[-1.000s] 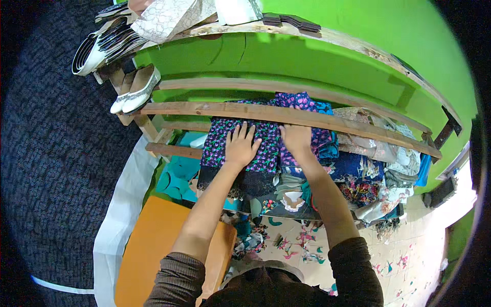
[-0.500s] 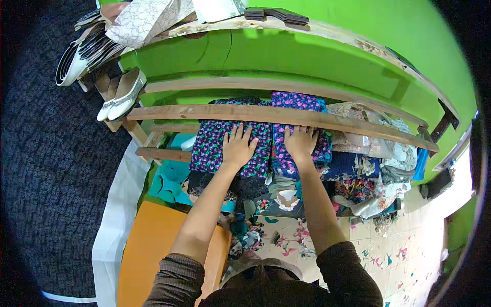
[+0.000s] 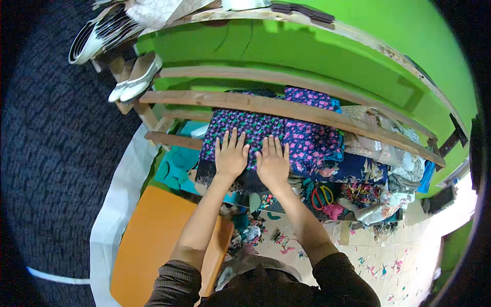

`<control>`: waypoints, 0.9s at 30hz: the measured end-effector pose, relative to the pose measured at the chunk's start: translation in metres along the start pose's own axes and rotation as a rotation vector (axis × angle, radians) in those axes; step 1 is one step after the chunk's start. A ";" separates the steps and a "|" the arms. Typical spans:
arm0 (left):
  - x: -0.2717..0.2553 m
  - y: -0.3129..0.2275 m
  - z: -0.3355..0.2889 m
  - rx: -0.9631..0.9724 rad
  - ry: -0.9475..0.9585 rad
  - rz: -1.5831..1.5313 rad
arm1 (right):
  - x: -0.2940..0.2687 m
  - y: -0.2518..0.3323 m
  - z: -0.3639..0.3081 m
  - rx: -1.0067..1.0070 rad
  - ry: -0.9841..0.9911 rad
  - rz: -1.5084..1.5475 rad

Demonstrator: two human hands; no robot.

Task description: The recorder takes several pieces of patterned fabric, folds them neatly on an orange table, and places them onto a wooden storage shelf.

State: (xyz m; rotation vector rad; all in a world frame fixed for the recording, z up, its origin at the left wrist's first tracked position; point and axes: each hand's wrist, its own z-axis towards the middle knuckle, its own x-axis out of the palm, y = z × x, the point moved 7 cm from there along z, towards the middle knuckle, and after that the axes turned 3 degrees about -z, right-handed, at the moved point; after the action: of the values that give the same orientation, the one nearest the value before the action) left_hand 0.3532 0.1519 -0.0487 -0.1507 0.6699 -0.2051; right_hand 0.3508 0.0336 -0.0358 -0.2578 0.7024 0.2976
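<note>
My left hand (image 3: 231, 155) and my right hand (image 3: 272, 162) lie flat, side by side, fingers spread, on a folded dark blue cloth with small purple and green flowers (image 3: 240, 128). The cloth tops a pile on a wooden shelf, under a wooden rail (image 3: 286, 110). To its right lies a folded blue cloth with pink flowers (image 3: 312, 143), close to my right hand. Neither hand grips anything.
More mixed fabrics (image 3: 378, 174) pile up at the right, with red-handled scissors (image 3: 321, 196) among them. An orange stool (image 3: 148, 245) stands at the lower left, white shoes (image 3: 135, 77) hang at the upper left, and a green wall (image 3: 307, 56) rises behind.
Both hands have slid toward me and come together on the flowered cloth; the right hand moved left until it lay next to the left hand.
</note>
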 end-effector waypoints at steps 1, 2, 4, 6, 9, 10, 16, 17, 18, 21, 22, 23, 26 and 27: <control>-0.004 0.003 -0.008 0.005 -0.011 0.010 | -0.001 0.002 -0.002 -0.007 -0.014 -0.007; -0.012 0.004 -0.016 0.003 -0.013 0.012 | -0.009 0.008 -0.003 -0.014 -0.016 -0.008; -0.028 0.004 -0.039 -0.028 0.001 0.033 | -0.019 0.026 -0.012 -0.038 0.024 0.046; -0.044 0.007 -0.063 -0.090 0.027 0.083 | -0.027 0.046 -0.024 -0.085 0.031 0.081; -0.068 0.018 -0.118 -0.236 0.064 0.183 | -0.029 0.083 -0.055 -0.182 0.099 0.152; -0.072 0.022 -0.137 -0.302 0.118 0.229 | -0.025 0.092 -0.067 -0.195 0.149 0.216; -0.125 0.050 -0.257 -0.754 0.372 0.347 | -0.026 0.162 -0.133 -0.431 0.374 0.479; -0.136 0.049 -0.273 -0.810 0.382 0.377 | -0.031 0.172 -0.145 -0.477 0.400 0.517; -0.147 0.046 -0.292 -0.879 0.408 0.404 | -0.034 0.184 -0.159 -0.540 0.461 0.555; -0.185 0.028 -0.331 -1.055 0.405 0.506 | -0.063 0.209 -0.191 -0.706 0.568 0.678; -0.203 0.019 -0.339 -1.131 0.418 0.518 | -0.078 0.216 -0.200 -0.762 0.593 0.725; -0.223 0.007 -0.346 -1.205 0.429 0.528 | -0.096 0.221 -0.209 -0.814 0.617 0.770; -0.253 -0.045 -0.370 -1.295 0.332 0.674 | -0.141 0.219 -0.238 -1.004 0.584 0.944; -0.267 -0.060 -0.379 -1.309 0.268 0.724 | -0.159 0.220 -0.248 -1.084 0.587 0.991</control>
State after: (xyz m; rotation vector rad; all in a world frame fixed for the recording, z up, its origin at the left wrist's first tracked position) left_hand -0.0973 0.1293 -0.1700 -1.1218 0.9968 0.9630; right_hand 0.0112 0.1267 -0.1413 -1.0536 1.1684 1.6086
